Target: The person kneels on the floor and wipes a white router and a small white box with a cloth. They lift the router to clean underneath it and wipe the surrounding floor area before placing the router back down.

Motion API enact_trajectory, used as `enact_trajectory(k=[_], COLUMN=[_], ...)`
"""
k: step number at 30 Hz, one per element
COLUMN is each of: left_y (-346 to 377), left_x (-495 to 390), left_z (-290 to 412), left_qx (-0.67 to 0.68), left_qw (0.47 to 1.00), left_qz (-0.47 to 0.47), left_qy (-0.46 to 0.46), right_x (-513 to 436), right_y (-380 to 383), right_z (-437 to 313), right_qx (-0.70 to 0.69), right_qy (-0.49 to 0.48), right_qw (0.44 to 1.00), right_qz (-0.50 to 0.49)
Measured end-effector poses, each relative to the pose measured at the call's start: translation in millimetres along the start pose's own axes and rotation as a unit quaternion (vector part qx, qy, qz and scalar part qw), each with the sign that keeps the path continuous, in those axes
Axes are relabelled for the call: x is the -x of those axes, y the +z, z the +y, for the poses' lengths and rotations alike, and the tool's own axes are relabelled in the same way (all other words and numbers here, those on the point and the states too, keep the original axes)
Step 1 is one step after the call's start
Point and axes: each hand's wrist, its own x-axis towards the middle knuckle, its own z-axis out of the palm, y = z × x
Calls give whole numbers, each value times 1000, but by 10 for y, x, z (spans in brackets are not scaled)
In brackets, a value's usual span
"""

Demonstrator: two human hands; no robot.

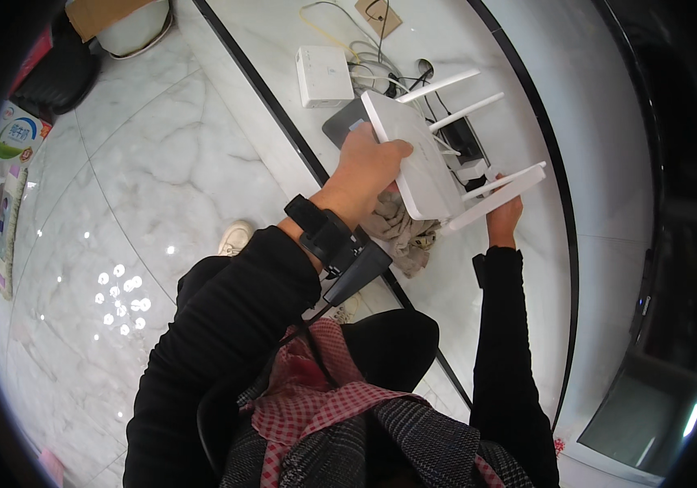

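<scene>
My left hand (369, 161) grips the near edge of a white router (418, 158) and holds it tilted, its several antennas pointing right. Behind those antennas, my right hand (505, 210) is beside a white power adapter (472, 169) and a black power strip (459, 135); its fingers are partly hidden, so its hold cannot be told. A crumpled beige cloth (406, 235) lies beneath the router's lower edge. Past the router's upper left corner, a white box-shaped network device (325, 76) stands on the white marble-look surface, next to a dark flat object (345, 122).
Tangled cables (379, 61) run behind the devices near a tan square plate (379, 17). A black-edged ledge borders the floor. A milk carton box (19, 134) and a white pot (134, 27) stand at left; a dark glossy screen (641, 402) is at right.
</scene>
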Motion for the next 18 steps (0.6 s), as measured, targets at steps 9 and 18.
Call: enact_trajectory(k=[9, 18], left_y=[41, 41], left_x=[57, 9], left_z=[40, -10], left_qx=[15, 5], left_qw=[1000, 1000], left_qz=[0, -15], left_qy=[4, 17], right_x=[1260, 1165], right_y=[-162, -337], right_z=[599, 331], right_qx=[40, -50], right_qy=[130, 42], right_qw=[985, 998], right_qz=[-102, 22])
